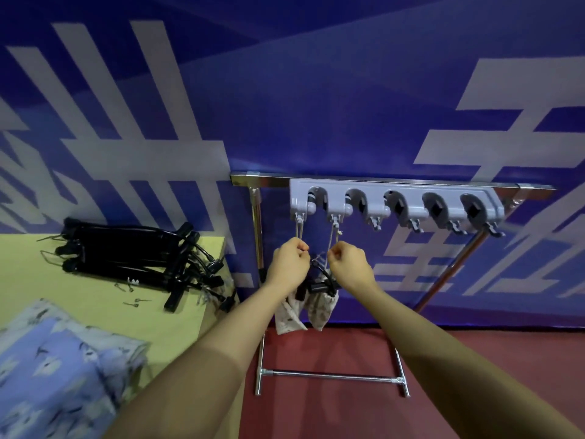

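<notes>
Strings point(332, 239) pinched tight in left grip point(289, 264) and right grip point(348, 264), apparently mid-hooking onto hook rack point(376, 191) above grips; next, probably release once seated.

A deep blue wall point(316, 106) fills the back, smooth like a printed banner, with huge pale grey-white characters point(152, 160) running off both sides. A thin dark strip point(474, 327) lines its foot. The floor point(332, 413) is dull red and matte. A yellow-green table point(22, 280) stands against the wall; just past its right edge stands a chrome tube stand point(269, 178), its feet joined by a crossbar point(332, 375). The light is even and soft.
</notes>
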Tool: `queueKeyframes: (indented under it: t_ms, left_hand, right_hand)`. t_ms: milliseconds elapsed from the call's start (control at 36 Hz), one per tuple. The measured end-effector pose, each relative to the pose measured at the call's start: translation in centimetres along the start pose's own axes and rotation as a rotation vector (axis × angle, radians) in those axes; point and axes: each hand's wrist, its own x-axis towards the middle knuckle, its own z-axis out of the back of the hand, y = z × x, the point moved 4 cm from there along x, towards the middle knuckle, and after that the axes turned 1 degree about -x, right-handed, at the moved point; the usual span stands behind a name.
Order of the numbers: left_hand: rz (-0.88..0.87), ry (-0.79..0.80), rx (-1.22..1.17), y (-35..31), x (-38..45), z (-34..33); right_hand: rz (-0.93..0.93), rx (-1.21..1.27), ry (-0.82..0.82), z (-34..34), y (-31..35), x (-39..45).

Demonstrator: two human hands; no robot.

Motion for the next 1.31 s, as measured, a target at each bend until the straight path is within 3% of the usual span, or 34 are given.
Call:
queueKeyframes:
  t_ms: [333,722,944,1083,1167,1222,1306]
  left_hand:
    - [0.071,-0.109,-0.005,8.3,-4.1,9.8]
    - [0.176,-0.146,0.065,23.1,-10.1,24.1]
    - [0.125,0.027,0.174,29.8,-12.5,26.8]
    - [0.049,0.17,0.328,31.3,-12.8,25.9]
    - [0.02,0.262,0.457,31.8,-13.2,25.3]
    - [0.021,0.303,0.549,32.1,-13.3,25.1]
    - [0.011,0.245,0.611,31.8,-13.1,25.7]
  right_hand:
    - [0.162,0.007,0.115,-7.5,8.9,-3.9]
    - [0.257,0.092,0.254,-22.8,20.8,-11.8]
    - [0.249,0.06,0.417,-29.4,22.3,-15.7]
    - [0.291,-0.229,0.48,-31.8,22.2,-16.7]
    - [0.38,-0.337,0.439,-32.4,22.3,-16.9]
    - [0.407,-0.291,0.419,-32.5,22.4,-16.9]
    - [0.381,0.019,0.474,-32.2,22.8,-16.6]
